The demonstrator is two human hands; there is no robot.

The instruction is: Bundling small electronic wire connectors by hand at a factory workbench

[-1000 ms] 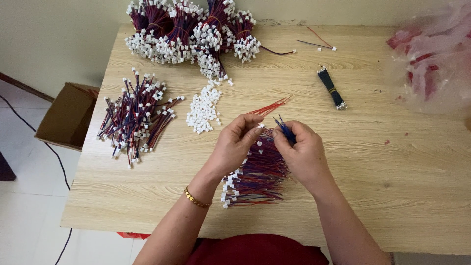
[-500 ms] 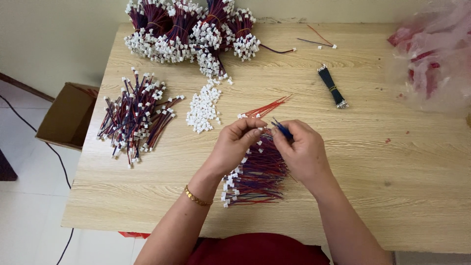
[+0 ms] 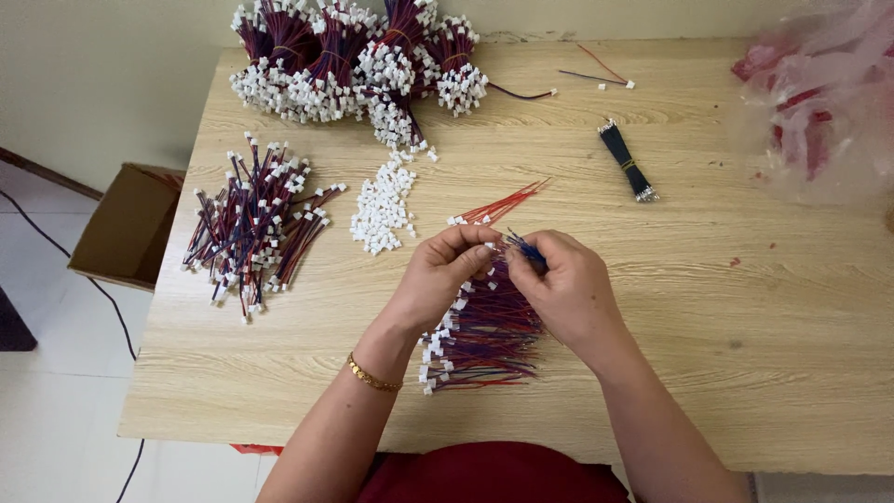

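My left hand (image 3: 445, 275) pinches a small white connector at its fingertips, with a few red wires (image 3: 503, 203) fanning up and to the right from it. Facing it, my right hand (image 3: 563, 284) pinches the tips of blue wires (image 3: 526, 248), close to the left fingertips. Under both hands on the wooden table (image 3: 745, 307) lies a bundle of red and blue wires with white connectors (image 3: 480, 335).
A loose heap of white connectors (image 3: 382, 207) lies left of my hands, a pile of finished wire leads (image 3: 251, 224) further left. Tied bundles (image 3: 354, 61) fill the far edge. A black wire bundle (image 3: 626, 160), a plastic bag (image 3: 824, 98) and a cardboard box (image 3: 121, 224) are around.
My two hands have drawn slightly closer together, the right fingertips with the blue wires now nearer the connector in the left. Nothing else on the table has moved.
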